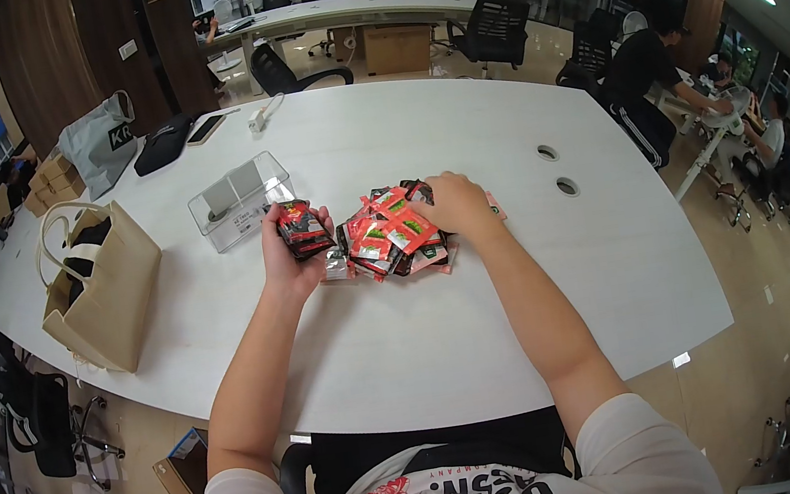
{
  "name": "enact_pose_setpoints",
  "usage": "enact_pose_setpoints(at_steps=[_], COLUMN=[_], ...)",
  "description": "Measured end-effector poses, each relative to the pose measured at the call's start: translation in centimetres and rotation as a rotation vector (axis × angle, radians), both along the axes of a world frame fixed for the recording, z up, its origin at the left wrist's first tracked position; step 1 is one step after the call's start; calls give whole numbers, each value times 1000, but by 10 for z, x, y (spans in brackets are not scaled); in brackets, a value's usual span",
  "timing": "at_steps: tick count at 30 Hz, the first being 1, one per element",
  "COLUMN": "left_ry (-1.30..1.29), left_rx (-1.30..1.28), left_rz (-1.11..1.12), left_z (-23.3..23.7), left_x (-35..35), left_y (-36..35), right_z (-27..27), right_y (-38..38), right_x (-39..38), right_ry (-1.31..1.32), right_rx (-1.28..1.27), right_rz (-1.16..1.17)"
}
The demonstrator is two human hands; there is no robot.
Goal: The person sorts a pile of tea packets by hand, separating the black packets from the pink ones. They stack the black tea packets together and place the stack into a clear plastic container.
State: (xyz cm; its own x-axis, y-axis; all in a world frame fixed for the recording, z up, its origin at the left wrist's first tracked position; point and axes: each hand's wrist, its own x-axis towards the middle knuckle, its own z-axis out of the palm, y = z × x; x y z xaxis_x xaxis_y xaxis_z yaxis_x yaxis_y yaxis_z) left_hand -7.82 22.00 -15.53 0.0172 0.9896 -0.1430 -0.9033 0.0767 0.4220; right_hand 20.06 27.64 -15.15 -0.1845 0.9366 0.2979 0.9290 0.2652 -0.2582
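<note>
My left hand (291, 262) is closed around a small stack of black and red sachets (304, 227), held just left of a heap. The heap of sachets (393, 232) lies loosely on the white table, mixing red-and-green packets with black ones. At the heap's upper right edge is my right hand (458, 206), its fingers curled in against the packets; what its fingertips hold is hidden. One sachet (495, 206) shows partly behind my right wrist. A clear plastic box (240, 203) with a divider and a white label stands beyond my left hand.
On the left of the table (613, 287) stands a cream tote bag (108, 287). Farther back are a grey bag (101, 145), a black pouch (164, 145), a phone (206, 129) and a white charger (258, 120). Two cable holes (566, 186) lie right. Another person (640, 86) stands beyond.
</note>
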Motion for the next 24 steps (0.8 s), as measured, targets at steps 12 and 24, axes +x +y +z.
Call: enact_pose_setpoints(at_steps=[12,24], left_ry=[98,153], left_rx=[11,54], left_rz=[-79,-325], left_z=[-8,21], left_x=[7,30], left_y=[-1,-40], right_z=[38,40], right_y=[-5,-62], right_x=[14,-63], right_ry=[127,441], right_rx=[88,105], right_rz=[108,791])
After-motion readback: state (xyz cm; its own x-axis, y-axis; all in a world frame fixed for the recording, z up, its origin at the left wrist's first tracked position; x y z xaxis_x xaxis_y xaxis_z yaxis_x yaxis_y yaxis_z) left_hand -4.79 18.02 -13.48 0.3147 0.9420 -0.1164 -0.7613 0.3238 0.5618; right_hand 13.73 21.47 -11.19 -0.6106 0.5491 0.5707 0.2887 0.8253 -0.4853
